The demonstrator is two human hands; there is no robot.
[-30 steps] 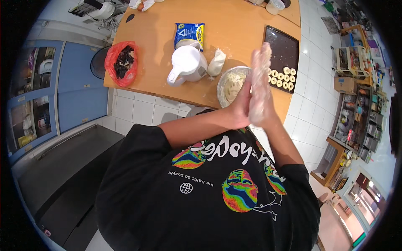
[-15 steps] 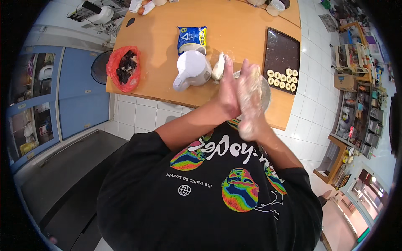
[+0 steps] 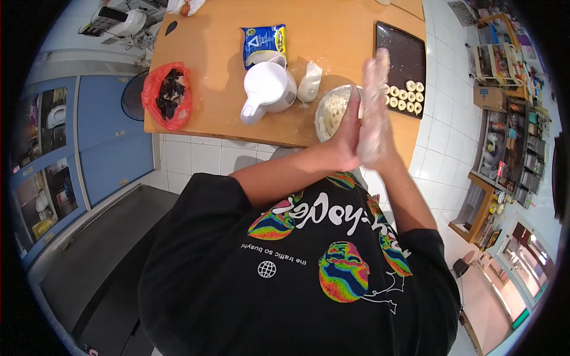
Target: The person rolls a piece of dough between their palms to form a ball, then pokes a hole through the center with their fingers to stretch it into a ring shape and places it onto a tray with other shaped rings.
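Observation:
My left hand (image 3: 349,137) and my right hand (image 3: 374,113) are pressed palm to palm, fingers stretched forward. A clear, flour-dusted plastic glove covers the right hand, which is slightly smeared by motion. Whether anything lies between the palms is hidden. Just left of the hands, and partly behind them, stands a bowl (image 3: 322,129) with pale dough (image 3: 334,111) in it. Beyond the right hand, a dark baking tray (image 3: 399,52) carries several small, round dough pieces (image 3: 411,96) with dents in their middles.
A white plastic bag (image 3: 310,84) stands left of the bowl, beside a white jug (image 3: 268,89). Behind the jug lies a blue packet (image 3: 265,43). An open red plastic bag (image 3: 172,115) with dark contents sits near the left edge of the wooden table (image 3: 214,44).
Both hands have moved right, off the bowl and toward the tray, palms still together. The bowl's dough shows now. The view has shifted a little.

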